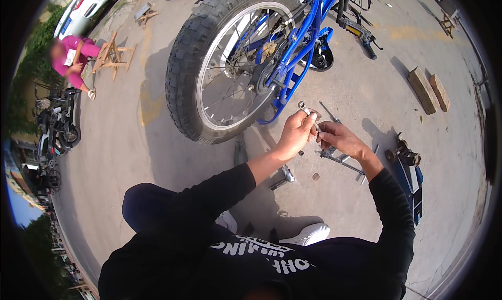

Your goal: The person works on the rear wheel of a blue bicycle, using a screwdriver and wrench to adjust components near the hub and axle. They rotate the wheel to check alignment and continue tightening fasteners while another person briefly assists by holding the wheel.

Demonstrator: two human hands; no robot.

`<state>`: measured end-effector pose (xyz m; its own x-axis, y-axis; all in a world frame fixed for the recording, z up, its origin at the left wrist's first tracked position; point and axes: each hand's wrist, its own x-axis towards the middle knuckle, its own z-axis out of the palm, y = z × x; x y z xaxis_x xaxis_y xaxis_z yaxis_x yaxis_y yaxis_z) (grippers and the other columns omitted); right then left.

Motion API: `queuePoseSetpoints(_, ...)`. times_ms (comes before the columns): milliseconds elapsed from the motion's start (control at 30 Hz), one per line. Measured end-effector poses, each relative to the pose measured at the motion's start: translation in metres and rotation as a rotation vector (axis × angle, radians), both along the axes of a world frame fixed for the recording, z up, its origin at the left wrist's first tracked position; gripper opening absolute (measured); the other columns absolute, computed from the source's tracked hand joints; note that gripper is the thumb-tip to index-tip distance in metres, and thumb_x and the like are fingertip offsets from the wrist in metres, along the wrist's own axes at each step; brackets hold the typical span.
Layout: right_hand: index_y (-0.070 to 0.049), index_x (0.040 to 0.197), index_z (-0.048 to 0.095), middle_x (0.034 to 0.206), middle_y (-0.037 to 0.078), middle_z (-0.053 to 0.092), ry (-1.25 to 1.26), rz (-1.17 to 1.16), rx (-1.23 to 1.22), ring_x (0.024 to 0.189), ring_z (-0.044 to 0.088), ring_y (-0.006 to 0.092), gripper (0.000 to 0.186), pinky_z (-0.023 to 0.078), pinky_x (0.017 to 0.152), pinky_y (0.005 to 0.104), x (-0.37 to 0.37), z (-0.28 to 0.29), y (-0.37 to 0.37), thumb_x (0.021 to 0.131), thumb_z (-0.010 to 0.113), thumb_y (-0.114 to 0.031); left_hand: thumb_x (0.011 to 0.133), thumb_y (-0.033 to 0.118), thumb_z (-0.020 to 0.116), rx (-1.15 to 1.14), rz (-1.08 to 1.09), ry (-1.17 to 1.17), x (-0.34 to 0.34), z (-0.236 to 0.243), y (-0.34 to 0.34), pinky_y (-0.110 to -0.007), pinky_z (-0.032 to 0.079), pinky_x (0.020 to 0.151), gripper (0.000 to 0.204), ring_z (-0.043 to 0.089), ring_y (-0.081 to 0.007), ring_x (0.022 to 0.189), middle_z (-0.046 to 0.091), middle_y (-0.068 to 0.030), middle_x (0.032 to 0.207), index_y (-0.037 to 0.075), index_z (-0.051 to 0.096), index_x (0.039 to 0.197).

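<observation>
A metal wrench with a round, ring-like end (303,106) is gripped in my left hand (294,135), thumb and fingers closed around it. My right hand (339,138) meets its lower end, the fingers pinched together there. Just beyond my hands stands a blue bicycle (294,65) with a chunky black tyre (184,75). The wheel's axle and spokes face me, and neither hand touches the bicycle. On the concrete below my hands lie several metal tools (342,161) and a small dark round part (301,153).
A thick metal tool (284,178) lies near my feet. To the right are a blue metal device (410,180) and two wooden blocks (422,91). A person in magenta (78,57) sits far left by a wooden stool (111,55); motorbikes (57,127) stand behind.
</observation>
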<state>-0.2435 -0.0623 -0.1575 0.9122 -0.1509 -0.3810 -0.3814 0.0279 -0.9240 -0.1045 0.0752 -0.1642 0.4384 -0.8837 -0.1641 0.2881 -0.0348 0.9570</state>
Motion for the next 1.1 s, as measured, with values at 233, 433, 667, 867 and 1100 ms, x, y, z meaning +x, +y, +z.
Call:
queuePoseSetpoints(233, 0.001, 0.095, 0.062, 0.073, 0.01, 0.066, 0.269, -0.293, -0.407, 0.058, 0.063, 0.0176, 0.017, 0.05, 0.055, 0.0321, -0.04, -0.113, -0.053, 0.094, 0.052, -0.013, 0.1, 0.027, 0.054, 0.29, 0.211, -0.31, 0.017, -0.021, 0.009, -0.027, 0.048, 0.062, 0.027, 0.065, -0.0118, 0.075, 0.066, -0.0033, 0.086, 0.002, 0.063, 0.106)
queuePoseSetpoints(433, -0.003, 0.101, 0.064, 0.105, 0.018, 0.064, 0.497, -0.108, -1.326, 0.092, 0.068, 0.0316, 0.024, 0.053, 0.077, 0.0427, -0.057, -0.13, -0.097, 0.092, 0.06, -0.025, 0.102, 0.024, 0.049, -0.073, 0.572, -0.151, 0.016, 0.018, 0.02, -0.028, 0.047, 0.07, 0.022, 0.061, -0.0125, 0.072, 0.062, -0.0023, 0.08, 0.004, 0.06, 0.1)
queuePoseSetpoints(667, 0.001, 0.123, 0.054, 0.104, 0.021, 0.066, -0.305, -0.22, -0.824, 0.095, 0.066, 0.0369, 0.069, 0.053, 0.08, 0.0432, 0.088, 0.049, 0.03, 0.083, 0.068, -0.054, 0.103, 0.016, 0.045, -0.33, 0.33, -0.202, -0.024, 0.16, 0.053, -0.034, 0.05, 0.072, 0.021, 0.059, -0.0167, 0.072, 0.059, -0.0076, 0.08, 0.0, 0.055, 0.095)
queuePoseSetpoints(867, -0.002, 0.089, 0.052, 0.08, 0.012, 0.061, -0.391, -0.386, -1.353, 0.074, 0.067, 0.0275, 0.062, 0.052, 0.066, 0.0378, 0.13, 0.086, 0.078, 0.071, 0.076, -0.057, 0.105, 0.023, 0.036, -0.771, 0.124, -0.661, 0.104, 0.352, 0.093, -0.038, 0.042, 0.074, 0.032, 0.048, -0.0212, 0.07, 0.042, -0.0044, 0.07, 0.006, 0.049, 0.081)
queuePoseSetpoints(1100, -0.003, 0.085, 0.049, 0.072, 0.01, 0.055, -0.252, -0.501, -1.512, 0.061, 0.061, 0.0275, 0.063, 0.051, 0.06, 0.0361, 0.148, 0.069, 0.105, 0.071, 0.075, -0.058, 0.095, 0.028, 0.06, 0.243, 0.27, -0.632, 0.268, 0.161, 0.069, -0.028, 0.049, 0.077, 0.034, 0.06, -0.012, 0.088, 0.064, -0.006, 0.098, 0.0, 0.061, 0.115)
